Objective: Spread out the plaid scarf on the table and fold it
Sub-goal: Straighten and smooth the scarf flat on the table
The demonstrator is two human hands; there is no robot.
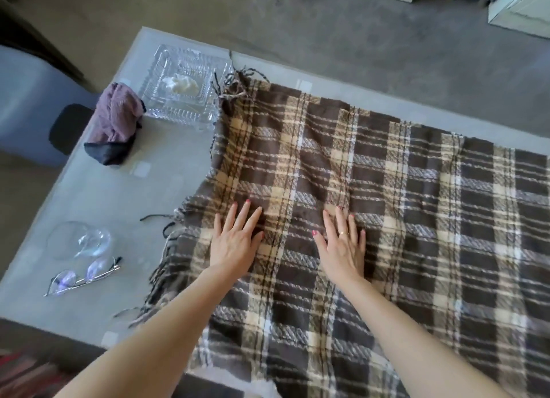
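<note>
The brown, beige and white plaid scarf (pixel 401 207) lies spread over most of the grey table (pixel 143 195), its fringed end toward the left and its right part running out of view. My left hand (pixel 236 238) rests flat on the scarf near the fringe, fingers apart. My right hand (pixel 342 243), with a ring on one finger, also lies flat on the cloth a little to the right. Neither hand holds anything. Some wrinkles run through the cloth beyond my fingers.
Left of the scarf stand a clear glass dish (pixel 181 85) with something white in it, a purple and black pouch (pixel 114 124), a clear glass object (pixel 79 240) and eyeglasses (pixel 83 275). A chair (pixel 32 106) stands past the table's left edge.
</note>
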